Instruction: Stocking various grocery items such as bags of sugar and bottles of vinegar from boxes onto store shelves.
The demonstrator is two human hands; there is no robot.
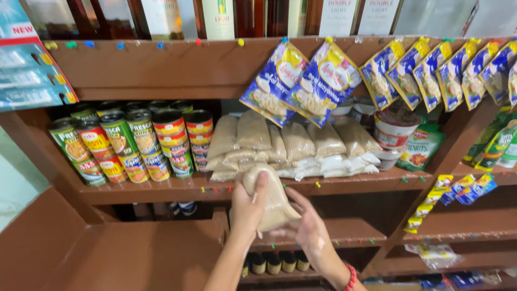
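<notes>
Soft clear plastic forms the bag of brown sugar [271, 202], gripped at its upper side by the left hand [246, 211] and cradled underneath by the open-palmed right hand [306, 229], just below stacked sugar bags [293, 143]. It is judged heavy, slumping, best supported beneath.

Cans [134, 143] left of bags [291, 143] on shelf [161, 189]
</notes>
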